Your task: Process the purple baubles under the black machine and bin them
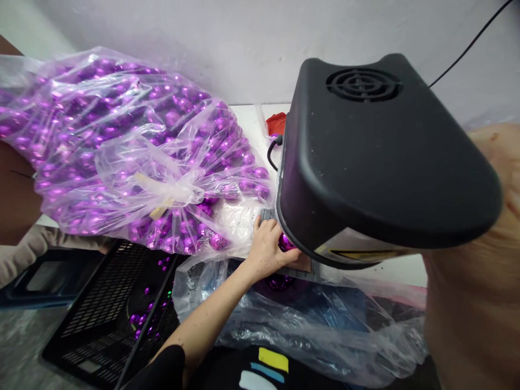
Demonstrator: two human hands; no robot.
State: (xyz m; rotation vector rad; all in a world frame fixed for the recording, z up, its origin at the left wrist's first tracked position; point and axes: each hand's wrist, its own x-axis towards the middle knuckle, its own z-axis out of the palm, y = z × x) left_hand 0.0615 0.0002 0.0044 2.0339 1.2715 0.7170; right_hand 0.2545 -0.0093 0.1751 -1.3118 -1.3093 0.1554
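My left hand [266, 249] reaches beneath the overhanging black machine housing [365, 157], its thumb and fingers curled round a shiny purple bauble [286, 244]. The bauble sits over a grey metal base [268, 214], beside a small brown block [301, 263]; the housing hides part of this spot. At the far right, my right arm [459, 314] is large and blurred close to the camera, alongside the machine. Its fingers cannot be made out. More purple shows in the clear plastic [280, 283] below my left hand.
A big tied clear bag [134, 146] full of purple baubles lies on the white table at left. Below it stands a black crate [101, 309] with small purple pieces. Clear plastic sheeting [325, 330] spreads across my lap. Something red [276, 124] lies behind the machine; a cable [467, 49] hangs by the wall.
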